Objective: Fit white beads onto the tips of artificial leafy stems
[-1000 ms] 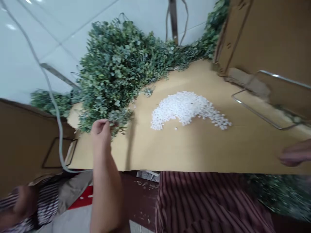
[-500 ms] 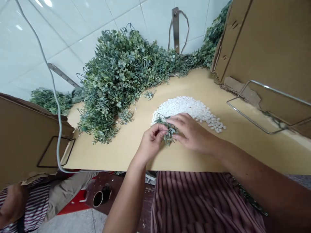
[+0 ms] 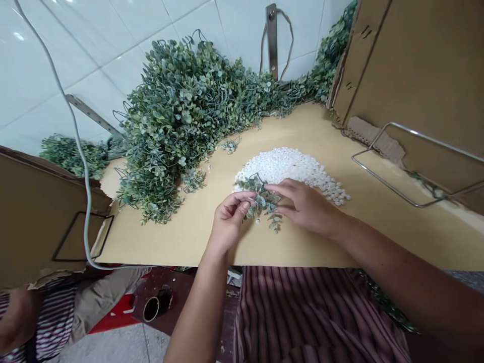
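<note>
Head view. Item: one leafy sprig [image 3: 260, 200], green, held just above the tan tabletop [image 3: 159, 249], at the near edge of a pile of white beads [image 3: 283, 164]. Left hand [image 3: 228, 219]: thumb and forefinger pinching the sprig from its left side, other fingers curled. Right hand [image 3: 305, 205]: at the sprig's right side, thumb and forefinger spread apart, their tips at the leaves. Whether it grips any stem, I cannot tell from here.

One loose bead [image 3: 257, 221]: near the left thumb. Two small leafy bits [image 3: 193, 180] [image 3: 230, 145]: lying beside a large heap of greenery [image 3: 181, 106], left of and behind the beads. Behind the heap: a white tiled wall [image 3: 113, 30] with a metal bracket [image 3: 271, 45] and a looped cord.

Left side: cardboard [image 3: 34, 212] with a dark wire handle, a pale cable [image 3: 86, 201] hanging in front. Right side: more cardboard [image 3: 427, 75], a silvery wire frame [image 3: 401, 194] by it. Below left: a dark mug [image 3: 152, 308], and a person in striped clothing [image 3: 56, 312].
</note>
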Available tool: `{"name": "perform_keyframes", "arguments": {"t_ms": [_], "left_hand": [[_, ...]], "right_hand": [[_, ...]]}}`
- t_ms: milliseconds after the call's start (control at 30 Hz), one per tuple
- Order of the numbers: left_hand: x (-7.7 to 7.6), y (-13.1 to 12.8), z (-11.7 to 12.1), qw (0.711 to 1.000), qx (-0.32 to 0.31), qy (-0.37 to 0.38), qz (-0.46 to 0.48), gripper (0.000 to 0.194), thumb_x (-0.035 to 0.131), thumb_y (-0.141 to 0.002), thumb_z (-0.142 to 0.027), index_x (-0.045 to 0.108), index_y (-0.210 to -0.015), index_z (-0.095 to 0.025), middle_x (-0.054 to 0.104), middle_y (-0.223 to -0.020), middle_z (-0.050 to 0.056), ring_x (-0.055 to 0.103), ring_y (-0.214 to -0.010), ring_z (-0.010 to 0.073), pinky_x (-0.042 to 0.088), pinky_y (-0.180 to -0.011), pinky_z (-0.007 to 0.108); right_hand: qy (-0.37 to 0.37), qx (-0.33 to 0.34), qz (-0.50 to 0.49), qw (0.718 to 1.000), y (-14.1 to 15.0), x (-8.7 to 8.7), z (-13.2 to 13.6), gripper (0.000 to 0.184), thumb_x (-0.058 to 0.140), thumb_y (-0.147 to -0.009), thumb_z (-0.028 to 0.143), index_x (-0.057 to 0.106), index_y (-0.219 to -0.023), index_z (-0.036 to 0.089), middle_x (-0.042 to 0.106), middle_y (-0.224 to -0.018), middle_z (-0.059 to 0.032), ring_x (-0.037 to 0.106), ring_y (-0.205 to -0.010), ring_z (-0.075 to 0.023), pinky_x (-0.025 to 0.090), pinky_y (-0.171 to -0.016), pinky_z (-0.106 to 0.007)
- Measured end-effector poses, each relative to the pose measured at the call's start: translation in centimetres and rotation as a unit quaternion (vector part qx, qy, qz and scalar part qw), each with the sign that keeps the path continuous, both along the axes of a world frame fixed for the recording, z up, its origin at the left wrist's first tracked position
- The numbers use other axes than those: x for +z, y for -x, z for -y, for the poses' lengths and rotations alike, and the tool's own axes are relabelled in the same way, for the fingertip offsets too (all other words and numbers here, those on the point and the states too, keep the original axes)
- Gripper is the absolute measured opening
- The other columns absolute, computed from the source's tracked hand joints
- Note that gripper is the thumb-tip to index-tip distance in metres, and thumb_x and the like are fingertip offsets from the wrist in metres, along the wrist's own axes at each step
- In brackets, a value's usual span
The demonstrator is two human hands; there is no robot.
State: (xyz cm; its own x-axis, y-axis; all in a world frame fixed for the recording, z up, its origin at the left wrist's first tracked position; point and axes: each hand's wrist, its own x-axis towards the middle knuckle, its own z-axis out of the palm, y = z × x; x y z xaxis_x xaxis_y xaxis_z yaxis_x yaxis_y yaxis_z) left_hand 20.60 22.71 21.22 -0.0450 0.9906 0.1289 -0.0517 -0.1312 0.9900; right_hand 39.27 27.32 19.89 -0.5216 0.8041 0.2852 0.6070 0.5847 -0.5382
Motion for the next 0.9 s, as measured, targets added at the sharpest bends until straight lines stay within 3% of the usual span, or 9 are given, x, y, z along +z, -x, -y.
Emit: {"name": "perform_keyframes", "arguments": {"t_ms": [100, 267, 467, 600, 667, 767, 833, 900], "left_hand": [[-0.3, 0.4, -0.5, 0.999, 0.023, -0.011, 0.034, 0.026, 0.078, -0.066, -0.035, 0.072, -0.086, -0.02, 0.064, -0.073, 0.0, 0.056, -0.069, 0.0084, 0.045, -0.068, 0.019], [0.2, 1.3, -1.1, 0.995, 0.076, -0.04, 0.055, 0.029, 0.079, -0.063, -0.034, 0.07, -0.087, -0.021, 0.065, -0.078, 0.001, 0.056, -0.066, 0.0088, 0.047, -0.066, 0.021], [1.2, 3.3, -1.8, 0.988, 0.112, -0.08, 0.071, 0.031, 0.08, -0.063, -0.033, 0.068, -0.089, -0.024, 0.065, -0.078, -0.001, 0.056, -0.066, 0.0077, 0.049, -0.066, 0.021], [1.4, 5.5, -2.3, 0.97, 0.214, -0.108, 0.046, 0.033, 0.082, -0.057, -0.033, 0.068, -0.085, -0.022, 0.065, -0.078, 0.0, 0.054, -0.063, 0.0073, 0.048, -0.063, 0.02], [1.2, 6.6, -2.2, 0.96, 0.257, -0.106, 0.03, 0.035, 0.083, -0.052, -0.032, 0.068, -0.081, -0.02, 0.064, -0.074, -0.001, 0.051, -0.059, 0.0062, 0.045, -0.058, 0.018], [0.8, 7.7, -2.0, 0.957, 0.276, -0.084, -0.016, 0.034, 0.081, -0.053, -0.032, 0.069, -0.082, -0.018, 0.062, -0.071, -0.001, 0.05, -0.058, 0.0058, 0.041, -0.055, 0.016], [0.4, 7.8, -1.8, 0.958, 0.269, -0.071, -0.074, 0.032, 0.076, -0.058, -0.033, 0.069, -0.085, -0.017, 0.062, -0.073, 0.0, 0.051, -0.061, 0.0071, 0.041, -0.055, 0.018], [-0.1, 7.5, -1.9, 0.955, 0.25, -0.061, -0.145, 0.03, 0.071, -0.063, -0.033, 0.069, -0.088, -0.016, 0.064, -0.077, 0.002, 0.052, -0.065, 0.0093, 0.042, -0.058, 0.02]], "right_hand": [[-0.029, -0.018, -0.06, 0.998, -0.6, 0.1, -0.5, 0.044, 0.059, -0.078, 0.018, 0.06, -0.121, 0.021, 0.064, -0.095, -0.0049, 0.06, -0.085, -0.0102, 0.053, -0.08, -0.025], [-0.05, -0.062, -0.191, 0.978, -2.4, 1.4, -0.9, 0.019, 0.056, -0.081, 0.026, 0.072, -0.088, 0.018, 0.068, -0.089, -0.0035, 0.063, -0.082, -0.0082, 0.054, -0.077, -0.021], [0.029, -0.178, -0.319, 0.931, -4.0, 2.7, 0.0, 0.016, 0.062, -0.073, 0.026, 0.071, -0.081, 0.016, 0.068, -0.082, -0.0026, 0.063, -0.074, -0.0057, 0.053, -0.067, -0.016], [0.112, -0.263, -0.381, 0.879, -5.8, 2.1, 1.5, 0.024, 0.067, -0.063, 0.033, 0.07, -0.078, 0.015, 0.066, -0.068, -0.0023, 0.06, -0.058, -0.0056, 0.051, -0.055, -0.015], [0.129, -0.278, -0.361, 0.881, -7.2, 1.4, 2.2, 0.029, 0.066, -0.061, 0.037, 0.07, -0.078, 0.014, 0.066, -0.069, -0.0035, 0.06, -0.057, -0.0074, 0.053, -0.058, -0.02], [0.098, -0.265, -0.221, 0.933, -9.4, 0.2, 3.2, 0.03, 0.059, -0.065, 0.038, 0.07, -0.084, 0.017, 0.069, -0.084, -0.0069, 0.063, -0.074, -0.0134, 0.055, -0.073, -0.031], [0.005, -0.244, -0.097, 0.965, -10.5, -0.3, 3.6, 0.031, 0.055, -0.071, 0.038, 0.07, -0.092, 0.02, 0.067, -0.094, -0.0074, 0.061, -0.09, -0.0191, 0.053, -0.081, -0.039], [-0.099, -0.209, -0.013, 0.973, -10.9, -0.6, 3.8, 0.031, 0.053, -0.076, 0.035, 0.068, -0.099, 0.022, 0.066, -0.098, -0.0071, 0.057, -0.098, -0.0214, 0.051, -0.086, -0.042]]}}
